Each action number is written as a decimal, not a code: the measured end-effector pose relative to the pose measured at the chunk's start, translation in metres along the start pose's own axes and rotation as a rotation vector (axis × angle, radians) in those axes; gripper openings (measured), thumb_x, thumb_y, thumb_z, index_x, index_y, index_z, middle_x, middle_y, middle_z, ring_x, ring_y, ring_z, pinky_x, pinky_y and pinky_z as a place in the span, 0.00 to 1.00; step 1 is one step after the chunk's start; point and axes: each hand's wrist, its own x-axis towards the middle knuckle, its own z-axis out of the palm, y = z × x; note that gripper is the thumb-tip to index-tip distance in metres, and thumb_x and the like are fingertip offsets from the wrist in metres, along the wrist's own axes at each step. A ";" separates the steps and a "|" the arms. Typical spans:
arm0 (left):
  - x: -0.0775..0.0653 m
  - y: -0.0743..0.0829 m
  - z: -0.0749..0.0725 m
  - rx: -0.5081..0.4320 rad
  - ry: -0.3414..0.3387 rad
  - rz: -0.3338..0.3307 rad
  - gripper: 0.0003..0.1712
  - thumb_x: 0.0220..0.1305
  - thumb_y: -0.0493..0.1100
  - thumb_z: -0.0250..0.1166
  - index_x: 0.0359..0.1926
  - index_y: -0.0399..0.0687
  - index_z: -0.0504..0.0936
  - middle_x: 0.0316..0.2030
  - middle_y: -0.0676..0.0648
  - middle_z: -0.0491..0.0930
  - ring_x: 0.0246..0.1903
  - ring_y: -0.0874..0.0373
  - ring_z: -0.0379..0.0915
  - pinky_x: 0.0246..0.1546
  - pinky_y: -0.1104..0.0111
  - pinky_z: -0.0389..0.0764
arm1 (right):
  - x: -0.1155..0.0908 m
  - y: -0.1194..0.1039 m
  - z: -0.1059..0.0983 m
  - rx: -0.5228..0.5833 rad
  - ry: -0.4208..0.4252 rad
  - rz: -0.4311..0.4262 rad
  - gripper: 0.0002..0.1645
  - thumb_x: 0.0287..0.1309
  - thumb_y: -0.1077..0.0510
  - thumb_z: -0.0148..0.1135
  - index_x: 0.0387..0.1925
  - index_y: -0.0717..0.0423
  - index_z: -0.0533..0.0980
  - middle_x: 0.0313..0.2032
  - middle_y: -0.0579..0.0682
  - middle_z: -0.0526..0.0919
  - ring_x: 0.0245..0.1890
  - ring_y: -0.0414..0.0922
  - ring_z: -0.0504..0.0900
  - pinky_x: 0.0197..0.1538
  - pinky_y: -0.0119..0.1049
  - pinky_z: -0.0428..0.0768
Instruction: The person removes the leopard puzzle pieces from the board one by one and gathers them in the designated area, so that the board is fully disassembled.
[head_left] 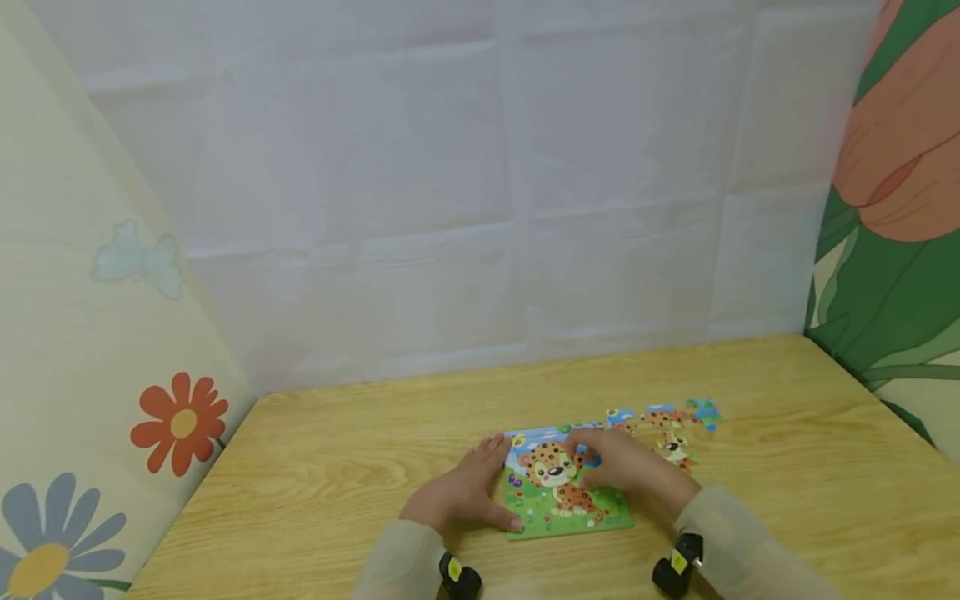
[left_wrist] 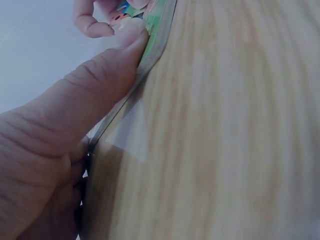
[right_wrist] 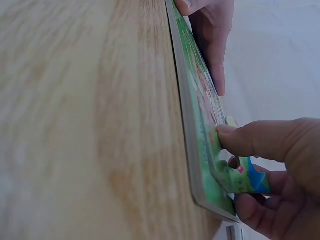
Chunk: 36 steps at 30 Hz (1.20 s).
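Observation:
A flat jigsaw puzzle board (head_left: 540, 508) with a leopard cub picture lies on the wooden table. My left hand (head_left: 465, 487) is spread along its left side, thumb resting on the near left corner and fingertips at the far left corner. In the left wrist view the thumb (left_wrist: 100, 80) presses on the board's edge. Over the upper right of the board, my right hand (head_left: 622, 458) has bent fingers. The right wrist view shows it pinching a green and blue puzzle piece (right_wrist: 245, 177), tilted up from the board's surface; its fingers partly hide the piece.
Beyond the right hand lies a group of puzzle pieces (head_left: 675, 446) with another leopard picture, partly hidden by that hand. A blue and green piece (head_left: 705, 412) is at its far right corner. A white cloth (head_left: 450, 208) hangs behind the table (head_left: 337, 467).

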 end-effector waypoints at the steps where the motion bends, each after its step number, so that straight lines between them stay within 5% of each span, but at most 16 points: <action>1: 0.000 0.000 0.000 0.000 -0.001 0.001 0.68 0.38 0.59 0.75 0.71 0.38 0.44 0.72 0.39 0.39 0.71 0.43 0.32 0.69 0.49 0.39 | 0.000 0.000 0.000 0.003 -0.001 -0.002 0.17 0.46 0.64 0.69 0.37 0.48 0.72 0.34 0.47 0.76 0.34 0.44 0.72 0.32 0.39 0.72; 7: -0.001 -0.002 -0.001 -0.006 -0.001 0.004 0.67 0.39 0.59 0.74 0.71 0.38 0.45 0.72 0.39 0.40 0.71 0.43 0.32 0.69 0.49 0.40 | 0.002 0.000 0.002 0.017 0.010 0.034 0.18 0.45 0.64 0.69 0.36 0.47 0.73 0.37 0.47 0.77 0.37 0.44 0.74 0.34 0.39 0.75; 18: -0.001 -0.002 -0.003 -0.004 0.010 0.003 0.67 0.38 0.59 0.74 0.71 0.39 0.45 0.72 0.39 0.40 0.71 0.43 0.32 0.69 0.49 0.40 | 0.004 -0.004 0.004 -0.030 -0.012 -0.023 0.18 0.47 0.66 0.63 0.41 0.48 0.71 0.43 0.53 0.79 0.39 0.48 0.76 0.33 0.39 0.75; 29: -0.003 -0.001 -0.001 0.001 0.006 -0.014 0.68 0.38 0.60 0.74 0.72 0.41 0.44 0.72 0.41 0.39 0.71 0.44 0.32 0.69 0.49 0.40 | -0.002 0.011 0.011 0.222 0.092 0.058 0.23 0.46 0.64 0.68 0.47 0.50 0.75 0.48 0.53 0.77 0.44 0.50 0.74 0.36 0.39 0.77; 36: -0.002 0.000 0.001 0.009 0.010 -0.008 0.68 0.37 0.60 0.74 0.72 0.41 0.45 0.72 0.40 0.39 0.71 0.44 0.32 0.69 0.49 0.40 | -0.005 0.017 0.011 0.419 0.197 0.100 0.20 0.47 0.61 0.69 0.44 0.56 0.77 0.38 0.54 0.76 0.25 0.43 0.68 0.25 0.34 0.72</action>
